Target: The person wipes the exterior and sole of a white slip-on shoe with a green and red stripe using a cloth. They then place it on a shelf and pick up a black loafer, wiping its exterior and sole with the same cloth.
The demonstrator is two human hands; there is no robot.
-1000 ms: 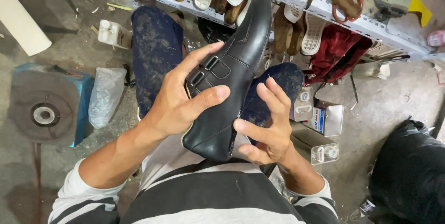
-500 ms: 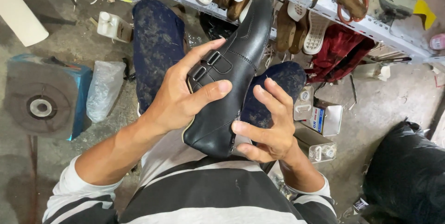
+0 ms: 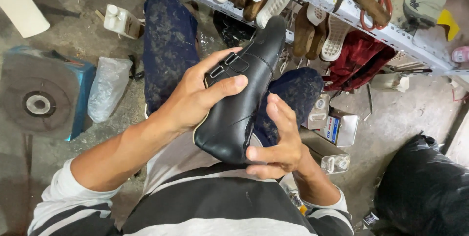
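Observation:
A black leather shoe (image 3: 244, 94) with two buckle straps points away from me, its toe towards the shelf. My left hand (image 3: 195, 97) grips it across the straps, thumb over the top. My right hand (image 3: 276, 143) is at the heel end, its thumb and lower fingers pressing the heel while the other fingers stand spread beside the shoe's right flank. The shoe hangs above my lap, over my dark stained trousers (image 3: 168, 45).
A metal shelf (image 3: 342, 6) at the top carries shoe soles and brown shoes, with scissors on it. On the floor lie a round grinding disc on a blue base (image 3: 39, 102), a clear plastic bag (image 3: 107, 92), small tins (image 3: 337, 126) and a black bag (image 3: 425, 187).
My right hand has slid down to the heel end and turned edge-on. The left hand's grip stays the same. The view has shifted slightly.

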